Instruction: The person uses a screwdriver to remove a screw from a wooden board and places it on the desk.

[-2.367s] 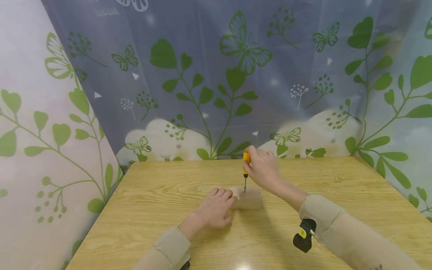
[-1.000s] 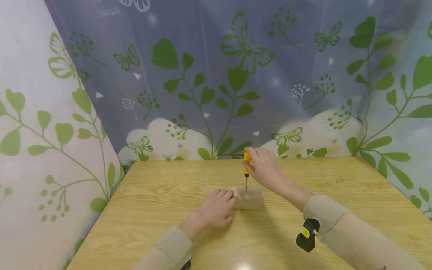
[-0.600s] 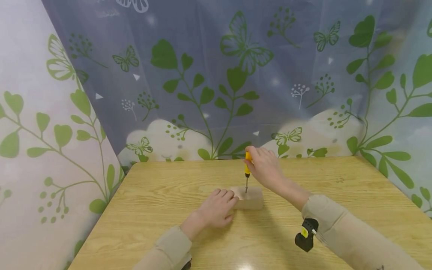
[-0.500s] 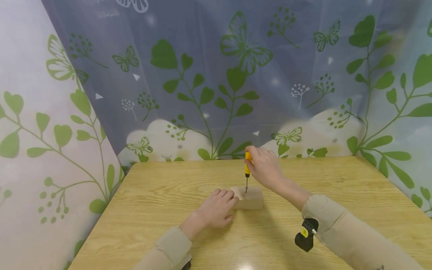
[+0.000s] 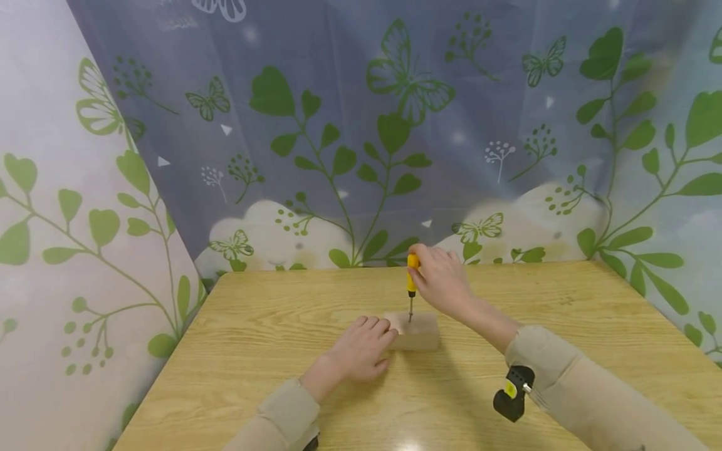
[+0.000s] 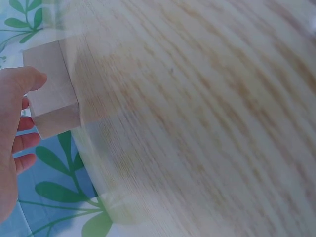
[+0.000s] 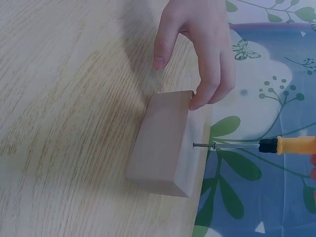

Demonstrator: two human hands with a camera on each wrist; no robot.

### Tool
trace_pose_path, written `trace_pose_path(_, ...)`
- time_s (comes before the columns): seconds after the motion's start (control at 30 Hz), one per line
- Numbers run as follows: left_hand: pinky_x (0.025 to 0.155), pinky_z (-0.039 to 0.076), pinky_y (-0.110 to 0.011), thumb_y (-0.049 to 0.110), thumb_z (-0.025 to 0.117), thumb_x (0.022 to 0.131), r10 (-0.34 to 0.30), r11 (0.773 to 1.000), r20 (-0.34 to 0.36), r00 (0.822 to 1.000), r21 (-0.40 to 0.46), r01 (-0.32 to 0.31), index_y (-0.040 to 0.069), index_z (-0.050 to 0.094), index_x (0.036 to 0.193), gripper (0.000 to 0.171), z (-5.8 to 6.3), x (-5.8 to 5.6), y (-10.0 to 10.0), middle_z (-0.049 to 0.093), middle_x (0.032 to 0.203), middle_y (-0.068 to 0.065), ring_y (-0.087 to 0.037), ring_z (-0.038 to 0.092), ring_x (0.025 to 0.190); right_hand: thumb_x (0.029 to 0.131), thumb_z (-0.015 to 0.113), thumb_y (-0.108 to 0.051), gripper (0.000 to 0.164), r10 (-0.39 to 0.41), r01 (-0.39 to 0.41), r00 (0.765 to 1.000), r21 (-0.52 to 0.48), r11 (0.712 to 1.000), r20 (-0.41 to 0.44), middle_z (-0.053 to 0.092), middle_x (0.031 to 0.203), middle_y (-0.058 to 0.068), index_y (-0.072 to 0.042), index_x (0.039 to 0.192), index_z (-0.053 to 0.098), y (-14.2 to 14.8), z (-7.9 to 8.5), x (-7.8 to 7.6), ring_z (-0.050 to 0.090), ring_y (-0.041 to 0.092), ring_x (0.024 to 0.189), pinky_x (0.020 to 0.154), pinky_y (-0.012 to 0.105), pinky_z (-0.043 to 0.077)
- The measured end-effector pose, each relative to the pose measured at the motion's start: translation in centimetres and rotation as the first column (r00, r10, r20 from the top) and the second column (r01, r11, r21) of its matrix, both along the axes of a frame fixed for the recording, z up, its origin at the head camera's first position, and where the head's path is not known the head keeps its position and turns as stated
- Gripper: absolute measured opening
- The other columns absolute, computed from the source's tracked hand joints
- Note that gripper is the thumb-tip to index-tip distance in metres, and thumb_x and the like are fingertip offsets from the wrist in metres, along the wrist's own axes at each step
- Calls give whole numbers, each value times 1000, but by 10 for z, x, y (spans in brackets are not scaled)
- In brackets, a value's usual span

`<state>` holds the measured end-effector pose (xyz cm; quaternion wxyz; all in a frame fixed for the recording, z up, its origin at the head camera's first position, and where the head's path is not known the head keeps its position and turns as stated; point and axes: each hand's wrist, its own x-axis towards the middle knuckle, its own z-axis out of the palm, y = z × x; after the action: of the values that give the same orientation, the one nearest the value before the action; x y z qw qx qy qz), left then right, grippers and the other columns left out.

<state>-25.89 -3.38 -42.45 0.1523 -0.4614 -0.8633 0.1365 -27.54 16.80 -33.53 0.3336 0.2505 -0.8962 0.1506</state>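
Note:
A pale wooden block point(image 5: 418, 340) lies on the table. My left hand point(image 5: 363, 347) holds its left end, fingers bent over the top. In the left wrist view the thumb point(image 6: 37, 79) overlaps the block's face. My right hand point(image 5: 442, 279) grips the yellow handle of a screwdriver point(image 5: 412, 282), held upright above the block. The right wrist view shows a screw point(image 7: 203, 145) standing out from the block's top face, with the screwdriver's shaft point(image 7: 239, 145) in line at its head. Only a bit of the right fingers shows there, at the edge.
The wood-grain table point(image 5: 282, 300) extends all round the block. Patterned cloth with leaves and butterflies point(image 5: 338, 156) hangs behind the table and at both sides. A black wrist device point(image 5: 512, 394) hangs under the right sleeve.
Both hands, the block and the screwdriver keep nearly the same places. The right thumb and fingers shift slightly on the handle.

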Motion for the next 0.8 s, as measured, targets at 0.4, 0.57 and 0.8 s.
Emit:
trace_pose_path(0.4, 91, 38, -31, 42, 54, 87, 7, 1000, -9, 1000, 5, -7, 15, 46, 125, 47, -2, -1, 1, 47, 117, -2, -18, 46, 107, 89, 56, -6, 22, -44, 43, 998, 36, 998, 44, 64, 91, 10, -6, 111, 52, 0, 0, 1, 56, 28, 81, 73, 43, 36)
trace_pose_path(0.57, 91, 38, -30, 42, 54, 87, 4, 1000, -9, 1000, 2, -4, 16, 46, 125, 47, -2, -1, 0, 47, 117, -1, -17, 46, 107, 87, 61, -11, 25, -62, 61, 998, 51, 997, 11, 63, 85, 8, -6, 110, 53, 2, -1, 1, 55, 26, 77, 73, 43, 35)
trace_pose_path(0.8, 91, 38, -30, 42, 54, 88, 8, 1000, -3, 1000, -3, -8, 16, 45, 126, 47, -2, 0, 0, 47, 118, -1, -16, 46, 107, 79, 73, -14, 29, -38, 43, 992, 40, 998, -117, 61, 73, 4, -5, 101, 55, 3, -3, -2, 54, 23, 66, 69, 39, 35)
